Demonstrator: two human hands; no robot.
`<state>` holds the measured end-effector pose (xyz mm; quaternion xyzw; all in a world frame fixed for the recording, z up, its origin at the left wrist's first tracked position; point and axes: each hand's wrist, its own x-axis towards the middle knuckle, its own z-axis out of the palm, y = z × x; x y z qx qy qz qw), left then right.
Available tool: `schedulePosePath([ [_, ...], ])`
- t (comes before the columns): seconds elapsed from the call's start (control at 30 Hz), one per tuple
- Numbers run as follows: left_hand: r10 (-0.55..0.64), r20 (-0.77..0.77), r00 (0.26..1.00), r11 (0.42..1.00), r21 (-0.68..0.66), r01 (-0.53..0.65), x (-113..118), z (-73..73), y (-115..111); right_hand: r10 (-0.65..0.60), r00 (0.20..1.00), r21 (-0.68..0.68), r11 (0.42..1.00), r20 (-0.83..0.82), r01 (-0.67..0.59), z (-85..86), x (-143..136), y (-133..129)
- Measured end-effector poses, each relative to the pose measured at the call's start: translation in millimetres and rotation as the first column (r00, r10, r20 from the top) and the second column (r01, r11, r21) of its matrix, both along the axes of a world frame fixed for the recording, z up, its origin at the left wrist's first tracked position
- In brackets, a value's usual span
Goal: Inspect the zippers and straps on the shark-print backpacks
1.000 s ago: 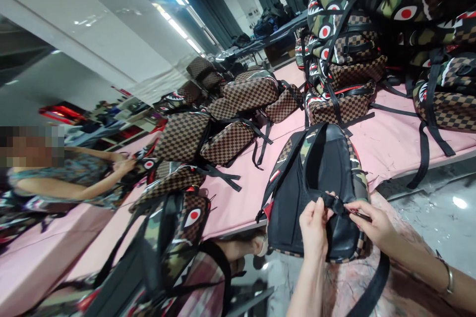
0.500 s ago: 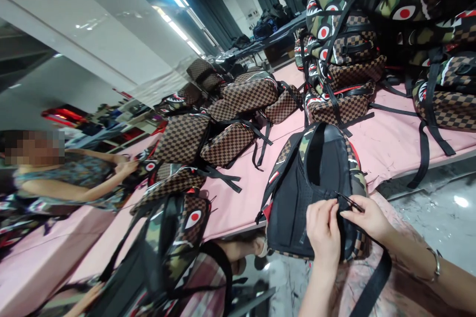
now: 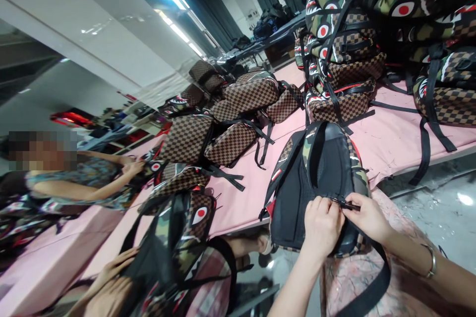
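A camouflage and brown-checked backpack [image 3: 293, 208] lies with its black padded back facing up, partly over the pink table edge. My left hand [image 3: 323, 223] is closed on the end of its shoulder strap [image 3: 317, 153], fingers pinched together over the back panel. Just to the right, my right hand [image 3: 366, 215] pinches a small black buckle [image 3: 347, 204]. From there a wide black webbing strap [image 3: 374, 287] hangs down in a curve below my right wrist. The two hands almost touch; the exact joint between strap and buckle is hidden by the fingers.
Stacked shark-face backpacks [image 3: 345, 54] stand at the back right of the pink table [image 3: 390, 153]. Checked backpacks [image 3: 188, 138] lie left of centre. One person [image 3: 85, 178] works at the far left; another person's hands [image 3: 111, 287] hold a backpack [image 3: 167, 252] at the lower left.
My left hand has shifted slightly right, closer to my right hand, and the shoulder strap looks narrower. At the lower left, another person's hands have come further into view.
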<state>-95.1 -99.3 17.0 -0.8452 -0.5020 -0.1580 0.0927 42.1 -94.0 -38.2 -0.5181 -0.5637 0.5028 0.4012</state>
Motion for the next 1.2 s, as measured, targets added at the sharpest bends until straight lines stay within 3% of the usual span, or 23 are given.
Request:
schedulePosePath([
  [0.1, 0.029, 0.198, 0.980, 1.000, 0.007, -0.031, -0.6, -11.6, 0.2, -0.036, 0.997, 0.039, 0.999, 0.070, 0.033, 4.0, -0.1, -1.2],
  [0.2, 0.129, 0.487, 0.864, 0.989, -0.122, -0.078, -1.9, -20.8, 1.4, -0.123, 0.992, 0.041, 0.992, 0.039, 0.122, 4.5, -0.7, -2.1],
  [0.27, 0.264, 0.685, 0.679, 0.954, -0.291, -0.078, -0.9, -25.5, 3.2, -0.159, 0.986, 0.068, 0.986, 0.048, 0.155, 2.0, -0.9, -2.9],
  [0.33, 0.420, 0.806, 0.418, 0.891, -0.454, -0.019, 2.6, -29.3, 5.4, -0.163, 0.982, 0.141, 0.979, 0.094, 0.149, -3.0, -0.9, -4.0],
  [0.4, 0.538, 0.822, 0.185, 0.829, -0.556, 0.060, 7.6, -31.8, 7.1, -0.182, 0.976, 0.224, 0.963, 0.119, 0.152, -9.7, -1.0, -5.4],
  [0.47, 0.600, 0.798, 0.058, 0.789, -0.602, 0.120, 12.6, -32.5, 7.6, -0.211, 0.971, 0.275, 0.946, 0.115, 0.173, -16.7, -1.0, -6.4],
  [0.53, 0.594, 0.804, 0.038, 0.793, -0.593, 0.141, 15.9, -31.2, 6.6, -0.214, 0.971, 0.287, 0.942, 0.110, 0.175, -21.7, -0.7, -6.3],
  [0.7, 0.402, 0.884, 0.239, 0.910, -0.415, 0.003, 17.4, -26.7, 1.8, -0.162, 0.983, 0.254, 0.958, 0.083, 0.136, -22.6, 1.9, -0.4],
  [0.73, 0.380, 0.891, 0.249, 0.920, -0.392, -0.002, 17.4, -27.0, 1.6, -0.143, 0.987, 0.234, 0.965, 0.071, 0.123, -21.5, 2.6, 1.4],
  [0.83, 0.410, 0.902, 0.135, 0.905, -0.421, 0.058, 17.2, -30.4, 3.2, -0.102, 0.994, 0.174, 0.980, 0.033, 0.094, -18.1, 4.5, 7.2],
  [0.9, 0.477, 0.878, 0.031, 0.870, -0.477, 0.127, 16.0, -32.4, 5.5, -0.092, 0.996, 0.152, 0.984, -0.008, 0.092, -15.2, 5.6, 11.1],
  [0.97, 0.547, 0.837, -0.015, 0.821, -0.533, 0.204, 13.3, -31.6, 7.8, -0.071, 0.995, 0.122, 0.989, -0.076, 0.080, -11.4, 7.1, 14.8],
  [1.1, 0.672, 0.740, -0.027, 0.691, -0.613, 0.384, 3.0, -21.1, 11.6, 0.004, 0.980, 0.052, 0.999, -0.200, 0.006, -4.2, 11.8, 19.9],
  [1.2, 0.762, 0.647, 0.034, 0.513, -0.635, 0.578, -4.8, -12.2, 14.7, 0.065, 0.968, 0.015, 0.998, -0.241, -0.063, -2.7, 15.0, 19.8],
])
